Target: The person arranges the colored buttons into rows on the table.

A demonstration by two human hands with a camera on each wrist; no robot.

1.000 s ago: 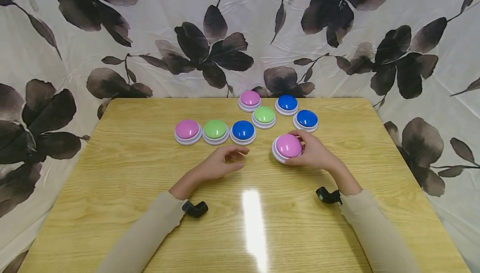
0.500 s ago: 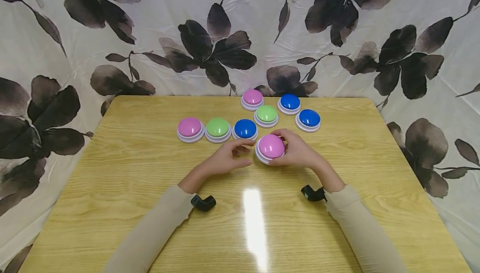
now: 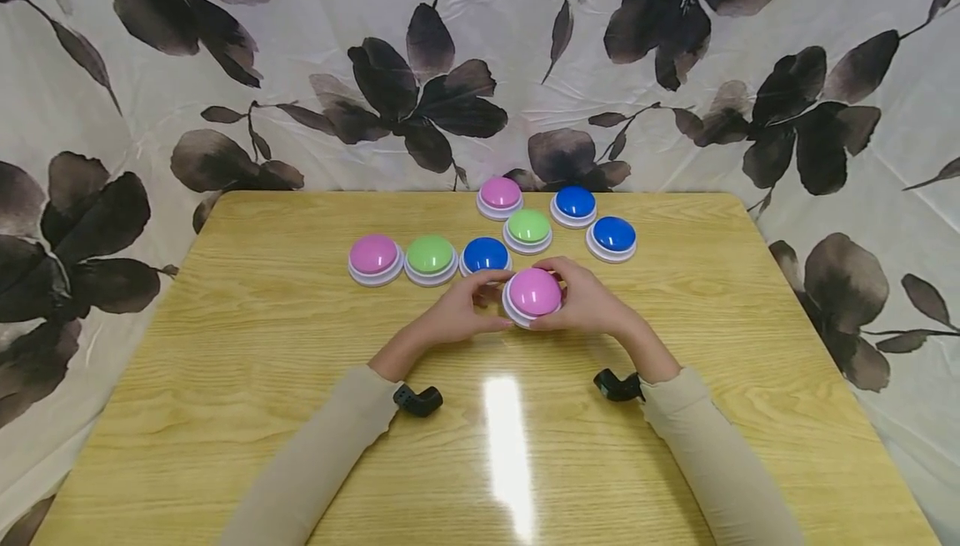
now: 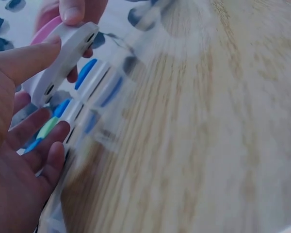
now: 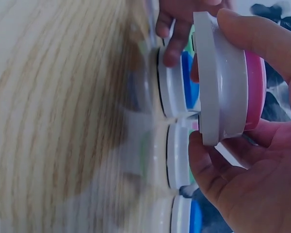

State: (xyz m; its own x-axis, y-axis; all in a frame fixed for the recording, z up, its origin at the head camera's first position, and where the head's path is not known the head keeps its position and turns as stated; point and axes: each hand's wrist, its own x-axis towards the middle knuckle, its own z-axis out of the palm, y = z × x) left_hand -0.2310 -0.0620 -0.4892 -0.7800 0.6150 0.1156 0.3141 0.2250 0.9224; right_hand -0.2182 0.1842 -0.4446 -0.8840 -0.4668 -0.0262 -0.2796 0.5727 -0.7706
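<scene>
A pink dome push button [image 3: 535, 292] with a white base is held up off the table between both hands, in front of the row. My right hand [image 3: 588, 303] grips its right side; in the right wrist view the thumb is on one edge of the white base [image 5: 228, 82] and fingers are on the opposite edge. My left hand [image 3: 461, 308] is at its left side. The left wrist view shows the left thumb [image 4: 29, 60] against the base, index finger partly hidden behind it, other fingers loosely spread. Just behind the left fingers sits a blue button [image 3: 486, 253].
Left of the blue button, a green button [image 3: 430, 255] and a pink button [image 3: 374, 256] stand in line on the wooden table [image 3: 262, 346]. Farther back are another pink [image 3: 500, 193], a green [image 3: 528, 227] and two blue buttons [image 3: 575, 202]. A floral cloth [image 3: 525, 96] hangs behind.
My right hand has carried the pink button leftward to my left hand. The left hand has moved slightly right and now touches the button's base. The other buttons stay put.
</scene>
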